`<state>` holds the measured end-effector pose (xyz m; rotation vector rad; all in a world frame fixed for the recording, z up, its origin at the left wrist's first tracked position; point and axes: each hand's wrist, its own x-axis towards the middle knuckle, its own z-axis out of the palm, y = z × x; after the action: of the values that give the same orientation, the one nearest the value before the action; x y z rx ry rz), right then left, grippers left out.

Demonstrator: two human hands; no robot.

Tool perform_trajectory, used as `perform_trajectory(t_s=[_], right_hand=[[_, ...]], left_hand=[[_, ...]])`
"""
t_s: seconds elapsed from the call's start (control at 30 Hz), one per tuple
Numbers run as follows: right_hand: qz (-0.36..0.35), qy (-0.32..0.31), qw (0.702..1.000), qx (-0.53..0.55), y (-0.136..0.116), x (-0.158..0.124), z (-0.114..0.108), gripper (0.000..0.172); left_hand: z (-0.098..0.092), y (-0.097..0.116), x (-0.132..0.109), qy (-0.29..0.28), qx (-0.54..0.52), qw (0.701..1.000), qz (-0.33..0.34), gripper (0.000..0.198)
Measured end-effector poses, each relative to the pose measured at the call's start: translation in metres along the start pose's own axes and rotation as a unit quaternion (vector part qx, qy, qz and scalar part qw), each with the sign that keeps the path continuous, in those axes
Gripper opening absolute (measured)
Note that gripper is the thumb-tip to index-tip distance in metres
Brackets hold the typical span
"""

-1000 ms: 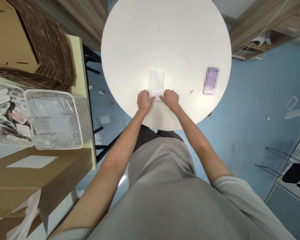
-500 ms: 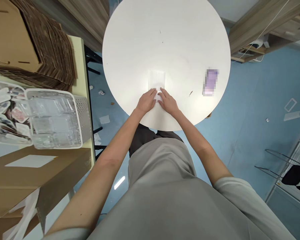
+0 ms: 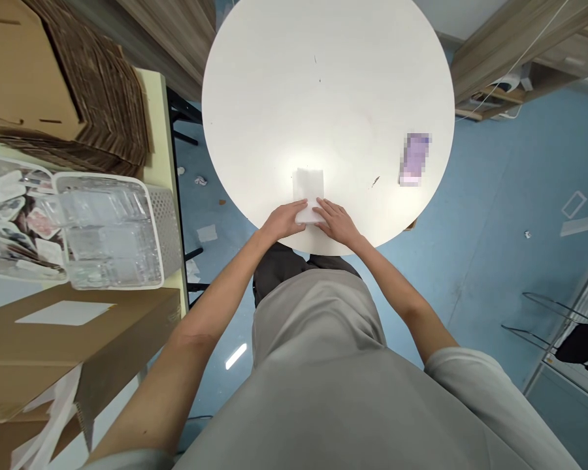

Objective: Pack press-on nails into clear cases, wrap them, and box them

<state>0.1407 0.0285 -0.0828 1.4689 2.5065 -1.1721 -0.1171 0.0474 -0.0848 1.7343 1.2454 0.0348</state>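
Observation:
A small white, thin sheet or sleeve (image 3: 309, 186) lies flat near the front edge of the round white table (image 3: 353, 78). My left hand (image 3: 287, 219) rests at its lower left corner, thumb and fingers on the near edge. At its lower right side my right hand (image 3: 337, 220) has its fingertips on the sheet. Both hands lie palm down, and which fingers pinch the sheet is hard to tell. A blurred purple object (image 3: 415, 160) is on the right of the table.
On the left, a side table (image 3: 153, 117) bears stacked brown cardboard (image 3: 24, 72), a white basket (image 3: 163, 222) of clear plastic packs, a second basket and a large cardboard box (image 3: 127, 326). Paper scraps dot the blue floor. A wire rack (image 3: 543, 326) stands at right.
Both hands have moved toward my body and slightly apart, and the white sheet has come nearer the table's front edge with them.

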Motion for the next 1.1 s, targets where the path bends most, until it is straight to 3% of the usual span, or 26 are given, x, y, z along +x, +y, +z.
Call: perform_trajectory(t_s=[0.17,0.47,0.57,0.73,0.9,1.03,1.1], right_hand=[[0.017,0.007,1.0,-0.013,0.002,0.009,-0.007,0.054],[0.115,0.076,0.99,0.029,0.006,0.06,-0.019,0.058],[0.128,0.11,0.985,0.037,0.01,0.076,-0.02,0.049],[0.167,0.104,0.98,0.039,0.011,0.088,-0.021,0.028],[0.173,0.115,0.978,0.03,0.001,0.089,-0.023,0.036],[0.159,0.089,0.983,0.013,-0.007,0.093,-0.025,0.049],[0.161,0.073,0.984,0.01,-0.01,0.095,-0.025,0.05]], left_hand=[[-0.019,0.01,0.002,-0.011,-0.036,0.997,-0.064,0.074],[-0.019,0.007,0.023,0.109,-0.047,0.981,-0.152,0.042],[-0.018,0.007,0.037,0.131,-0.048,0.973,-0.185,0.035],[-0.014,0.013,0.049,0.163,-0.076,0.955,-0.237,0.036],[-0.009,0.013,0.04,0.194,-0.089,0.934,-0.286,0.021],[0.003,0.015,0.021,0.213,-0.098,0.919,-0.316,0.031],[0.012,0.019,0.013,0.191,-0.113,0.915,-0.338,0.031]])
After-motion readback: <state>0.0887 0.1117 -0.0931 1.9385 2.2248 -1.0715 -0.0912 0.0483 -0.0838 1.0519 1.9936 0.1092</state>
